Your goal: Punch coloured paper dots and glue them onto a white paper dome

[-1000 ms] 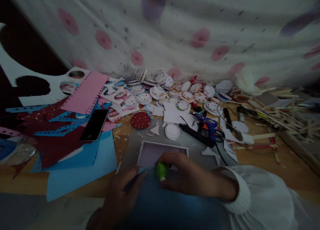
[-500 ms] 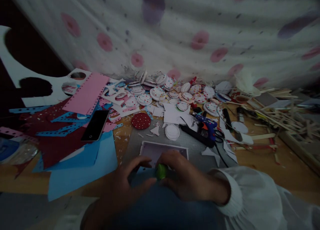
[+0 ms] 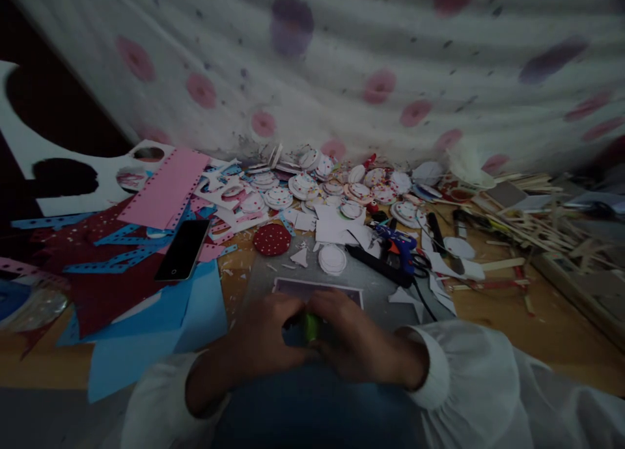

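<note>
A small, shiny green object (image 3: 311,327) is between my two hands in front of my body; its exact kind is too dim to make out. My right hand (image 3: 349,338) is closed round it, thumb below and fingers above. Curled toward the same object from the other side is my left hand (image 3: 266,335), its fingertips and thumb meeting it and the right fingers. Just beyond the hands lies a grey rectangular card with a white border (image 3: 317,289), on a grey cutting mat (image 3: 263,280).
White and dotted paper discs (image 3: 303,185) are heaped at the back. A blue glue gun (image 3: 403,247) and a black-handled tool (image 3: 378,265) lie on the right. Left are a phone (image 3: 183,250), blue sheets (image 3: 146,351) and pink card (image 3: 168,189). Wooden sticks (image 3: 576,234) pile up far right.
My left hand has moved in from the left and closed at the green object, its fingertips now against my right hand. The view has shifted slightly.
</note>
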{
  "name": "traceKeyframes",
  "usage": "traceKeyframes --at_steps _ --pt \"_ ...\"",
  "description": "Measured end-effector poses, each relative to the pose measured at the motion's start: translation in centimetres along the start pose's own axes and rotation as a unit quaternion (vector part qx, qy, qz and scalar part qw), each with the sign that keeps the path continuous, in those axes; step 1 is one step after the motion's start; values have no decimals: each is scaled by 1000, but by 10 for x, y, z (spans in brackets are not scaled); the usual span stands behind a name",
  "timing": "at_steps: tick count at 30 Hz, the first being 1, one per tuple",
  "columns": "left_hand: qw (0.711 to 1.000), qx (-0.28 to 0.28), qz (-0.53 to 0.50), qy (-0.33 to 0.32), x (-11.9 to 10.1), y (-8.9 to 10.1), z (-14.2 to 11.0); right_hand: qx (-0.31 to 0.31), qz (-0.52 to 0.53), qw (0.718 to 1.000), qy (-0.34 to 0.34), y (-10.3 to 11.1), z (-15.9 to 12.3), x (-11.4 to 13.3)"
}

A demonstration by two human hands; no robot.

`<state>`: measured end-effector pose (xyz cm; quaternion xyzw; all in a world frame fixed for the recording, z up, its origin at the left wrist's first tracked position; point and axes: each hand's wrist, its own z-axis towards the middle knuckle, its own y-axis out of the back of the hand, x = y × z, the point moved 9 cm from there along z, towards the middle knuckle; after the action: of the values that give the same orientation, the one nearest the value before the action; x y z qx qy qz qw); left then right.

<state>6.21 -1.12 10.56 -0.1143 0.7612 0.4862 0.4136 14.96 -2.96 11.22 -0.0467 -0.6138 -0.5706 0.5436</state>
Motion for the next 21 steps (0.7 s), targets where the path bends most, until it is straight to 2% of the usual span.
traceKeyframes --at_steps 3,7,11,14,17,21 --pt "999 29 29 -11 3 -10 0 -4 -14 1000 -13 -6 -4 -8" --pt "999 29 18 3 10 -15 1 15 17 999 -33 -10 -2 -15" --pt "997 29 -57 31 14 -11 0 36 19 998 -57 -4 4 -19" --pt "994 20 -90 61 19 -3 -6 55 84 992 -78 1 7 -19" --pt "991 -16 -100 87 28 7 -14 60 144 978 -138 6 6 -26" --pt "987 -54 -110 104 43 13 -24 92 139 959 -228 5 -3 -44"
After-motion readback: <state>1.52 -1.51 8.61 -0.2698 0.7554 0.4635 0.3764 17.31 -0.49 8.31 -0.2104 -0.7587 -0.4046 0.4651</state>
